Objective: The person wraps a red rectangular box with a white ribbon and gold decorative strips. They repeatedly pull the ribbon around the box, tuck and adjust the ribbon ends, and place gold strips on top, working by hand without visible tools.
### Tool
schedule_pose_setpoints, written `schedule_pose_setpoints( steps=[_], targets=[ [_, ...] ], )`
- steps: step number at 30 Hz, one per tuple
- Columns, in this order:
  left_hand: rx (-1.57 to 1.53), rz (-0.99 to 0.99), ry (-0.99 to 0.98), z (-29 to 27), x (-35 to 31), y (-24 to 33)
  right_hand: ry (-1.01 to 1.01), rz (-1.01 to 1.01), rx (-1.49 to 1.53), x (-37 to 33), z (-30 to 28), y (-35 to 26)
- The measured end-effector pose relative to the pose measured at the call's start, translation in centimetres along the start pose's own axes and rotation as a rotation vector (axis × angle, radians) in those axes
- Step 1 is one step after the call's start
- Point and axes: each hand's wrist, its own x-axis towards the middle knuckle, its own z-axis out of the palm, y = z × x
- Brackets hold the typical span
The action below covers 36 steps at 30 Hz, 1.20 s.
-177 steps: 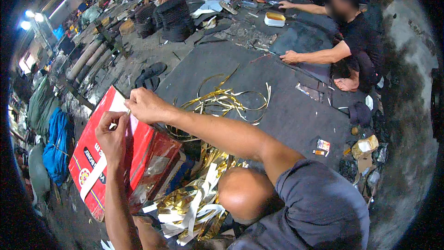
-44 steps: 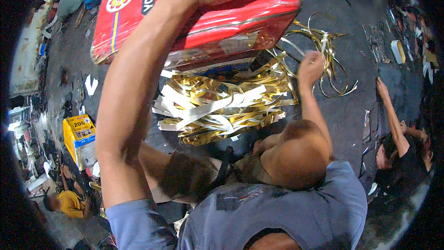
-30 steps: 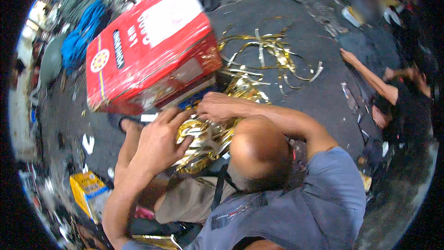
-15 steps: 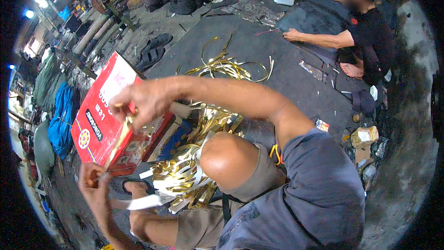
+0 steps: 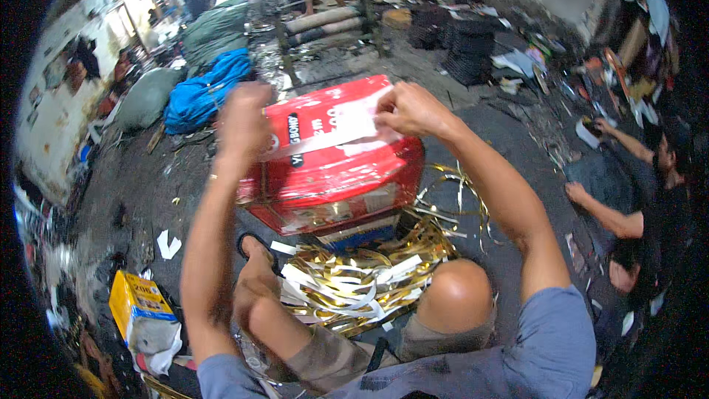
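A blue bundle (image 5: 207, 94) lies beside a grey sack (image 5: 146, 100).

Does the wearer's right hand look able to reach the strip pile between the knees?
Probably yes: the strip pile lies mostly uncovered on the near side of the red box, but the right hand seems to pinch a pale strip it must probably release first.

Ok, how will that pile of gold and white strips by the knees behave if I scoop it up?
The pile of strips is probably floppy, since many bend and curl. It's likely light for its size, the strips looking thin and loosely heaped. Crossing over one another, they may tangle and drag neighbours along.
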Motion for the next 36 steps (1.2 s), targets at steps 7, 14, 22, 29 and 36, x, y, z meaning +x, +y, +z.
schedule_pose_setpoints(
  steps=[7, 14, 22, 29, 36],
  targets=[
    [-0.877, -0.340, -0.121, 9.8, 2.3, 15.3, 0.104, 0.150, 0.130, -1.9, 0.0, 1.2],
    [-0.538, -0.196, -0.066, 9.7, 2.9, 17.1, 0.241, 0.018, -0.049, -3.5, 0.1, 2.7],
    [-0.837, -0.168, 0.024, 11.1, 1.8, 16.8, 0.254, -0.103, -0.058, -4.2, 0.0, 2.5],
    [-0.975, -0.291, -0.041, 10.3, 2.0, 16.5, 0.131, -0.245, -0.044, -3.8, -0.9, 3.4],
    [-1.004, -0.352, -0.047, 11.0, 2.2, 16.6, 0.219, -0.121, 0.170, -3.9, -0.1, 3.8]
  ],
)
